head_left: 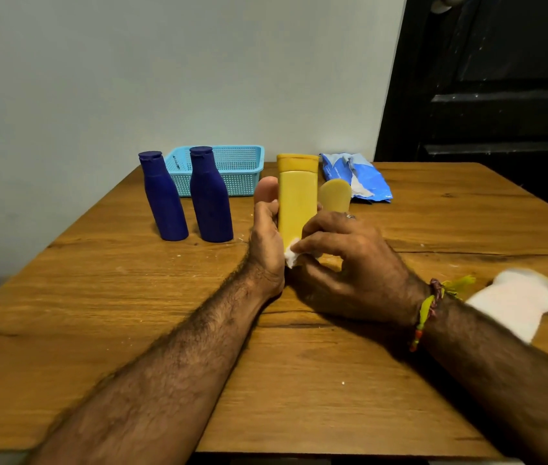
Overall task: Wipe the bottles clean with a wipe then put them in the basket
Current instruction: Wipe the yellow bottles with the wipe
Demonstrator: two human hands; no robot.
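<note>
Your left hand (267,229) held the yellow bottle (296,199) upright over the counter (131,313), cap uppermost, so its long axis ran straight up and down; that grip was clamped on the bottle's left edge, thumb pointing up alongside it. Your right hand (343,260) came in from the right and low, fingers curled and pinching a white wipe (292,256) against the bottle's lower front. So the unwiped length lay above your wiping hand, along the axis toward the cap, and I judged the stroke wanted to travel upward.

Just behind and to the right of the bottle stood a second yellow piece with a rounded top (334,196); what it was I could not tell. It sat close to your right knuckles and could have been knocked.

The blue basket (249,169) lay to the far left of the bottle, against the wall, nearer your left hand. Two dark blue bottles (164,199) (210,199) stood upright just in front of it, partly blocking the straight path in, so a drop would probably have gone over its right end.

The wipes packet (356,177) lay far right. Another white cloth or wipe (514,303), blurred, sat beside your right forearm.
</note>
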